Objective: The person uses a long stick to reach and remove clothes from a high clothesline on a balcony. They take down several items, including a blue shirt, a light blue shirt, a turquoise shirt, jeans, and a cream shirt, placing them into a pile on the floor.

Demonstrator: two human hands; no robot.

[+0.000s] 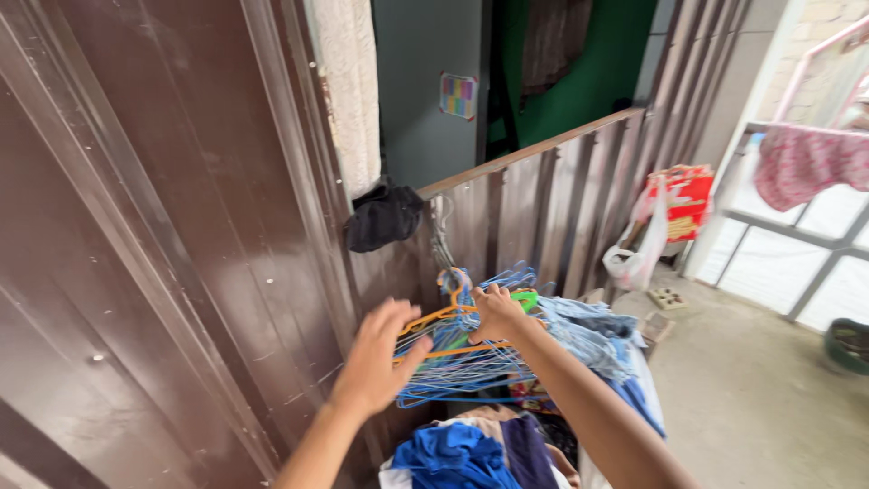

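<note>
Our right hand (496, 312) fingers closed gripping the hangers (471, 349), our left hand (376, 358) fingers spread open just beside them, clothes pile (471, 453) below

Both forearms are bare, with no sleeves reaching into view. The left hand (373, 358) and right hand (496, 312) wear no gloves. No rings, watch or bracelets show on either.

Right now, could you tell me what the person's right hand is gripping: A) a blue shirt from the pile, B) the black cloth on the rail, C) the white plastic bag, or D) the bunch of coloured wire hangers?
D: the right hand is closed on the bunch of hangers, while the left hand is spread open beside it.
</note>
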